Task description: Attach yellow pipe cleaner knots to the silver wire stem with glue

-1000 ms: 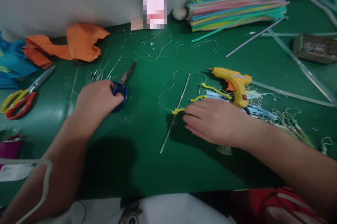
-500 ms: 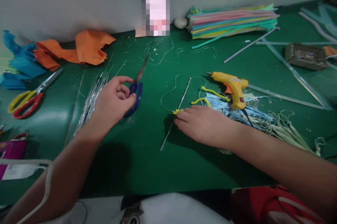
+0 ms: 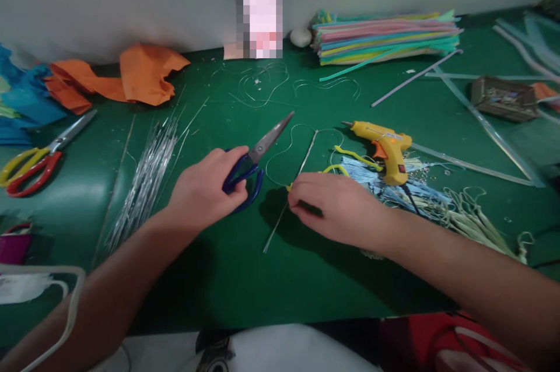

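My left hand [image 3: 212, 182] is closed round the handles of blue-handled scissors [image 3: 269, 141], whose blades point up and to the right. My right hand [image 3: 330, 203] is in a pinch near the middle of a twisted silver wire [image 3: 308, 150]. A bit of yellow pipe cleaner [image 3: 289, 187] shows at its fingertips, partly hidden by them. Thin loops spread from the wire's top end, and its loose tail runs down toward the lower left. Just beyond the right hand, more yellow pipe cleaner [image 3: 359, 157] lies beside a yellow glue gun [image 3: 387, 147].
Silver wires [image 3: 146, 185] lie left of my left hand. Red-and-yellow scissors [image 3: 48, 153] and orange paper [image 3: 146, 74] are farther left. Coloured pipe cleaners [image 3: 389, 39] are stacked at the back. Blue tassels [image 3: 411, 188], glue sticks [image 3: 485, 124] and a small box [image 3: 503, 98] occupy the right.
My left hand has brought the blue-handled scissors rightward and down, closer to the wire, with a firmer grip on the handles. My right hand stays at the wire, its fingers slightly shifted.
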`<state>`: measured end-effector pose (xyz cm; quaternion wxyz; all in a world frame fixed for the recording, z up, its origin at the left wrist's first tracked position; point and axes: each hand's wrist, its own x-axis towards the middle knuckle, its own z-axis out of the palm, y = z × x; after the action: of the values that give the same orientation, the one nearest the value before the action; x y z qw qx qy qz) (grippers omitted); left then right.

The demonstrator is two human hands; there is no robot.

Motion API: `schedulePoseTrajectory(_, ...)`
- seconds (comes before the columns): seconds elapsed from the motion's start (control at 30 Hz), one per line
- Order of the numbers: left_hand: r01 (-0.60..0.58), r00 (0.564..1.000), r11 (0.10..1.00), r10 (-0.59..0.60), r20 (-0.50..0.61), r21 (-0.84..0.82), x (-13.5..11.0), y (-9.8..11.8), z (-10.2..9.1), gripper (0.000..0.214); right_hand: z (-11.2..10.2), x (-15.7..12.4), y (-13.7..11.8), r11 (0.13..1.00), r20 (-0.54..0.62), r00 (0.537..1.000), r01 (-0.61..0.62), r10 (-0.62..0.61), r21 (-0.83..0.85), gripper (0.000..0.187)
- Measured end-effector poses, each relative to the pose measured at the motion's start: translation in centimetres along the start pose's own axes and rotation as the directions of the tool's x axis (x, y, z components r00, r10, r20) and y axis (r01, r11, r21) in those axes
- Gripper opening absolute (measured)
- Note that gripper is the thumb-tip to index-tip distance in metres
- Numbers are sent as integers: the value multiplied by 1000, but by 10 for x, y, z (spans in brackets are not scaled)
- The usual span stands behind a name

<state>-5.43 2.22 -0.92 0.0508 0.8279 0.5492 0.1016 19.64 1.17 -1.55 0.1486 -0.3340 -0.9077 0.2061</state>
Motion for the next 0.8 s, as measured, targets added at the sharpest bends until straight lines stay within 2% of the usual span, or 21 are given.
schedulePoseTrajectory(0.07, -144, 987, 977, 153, -48, 156, -2, 2, 1, 49, -11, 4, 0, 997, -201, 979, -11, 25, 73, 13)
schedulePoseTrajectory(0.13, -290, 945, 913, 321, -66, 288, -4, 3, 2, 46, -22, 10, 0, 999, -286, 958, 24, -10, 46, 11)
schedulePoseTrajectory(0.2, -399, 893, 841, 447, -54, 366, -5, 5, 2, 43, -30, 18, 1, 999, -300, 953, 46, -41, 9, 10)
schedulePoseTrajectory(0.3, -492, 843, 772, 537, 1, 403, -7, 9, 0, 41, -34, 27, 1, 999, -223, 975, -5, -2, -33, 9)
schedulePoseTrajectory(0.4, -548, 820, 739, 568, 74, 392, -10, 11, 0, 42, -34, 32, 0, 992, -100, 989, -115, 110, -43, 8)
schedulePoseTrajectory(0.47, -572, 802, 721, 592, 83, 391, -11, 11, 1, 42, -35, 33, -2, 986, -40, 986, -165, 165, -9, 7)
schedulePoseTrajectory(0.57, -589, 781, 705, 622, 54, 394, -12, 11, 2, 40, -39, 34, -6, 971, 48, 971, -237, 234, 44, 8)
schedulePoseTrajectory(0.67, -583, 770, 705, 637, 0, 405, -13, 11, 4, 37, -43, 36, -10, 953, 108, 948, -301, 300, -4, 9)
schedulePoseTrajectory(0.8, -585, 730, 683, 678, -82, 437, -12, 12, 4, 35, -43, 37, -11, 949, 103, 943, -316, 316, -23, 9)
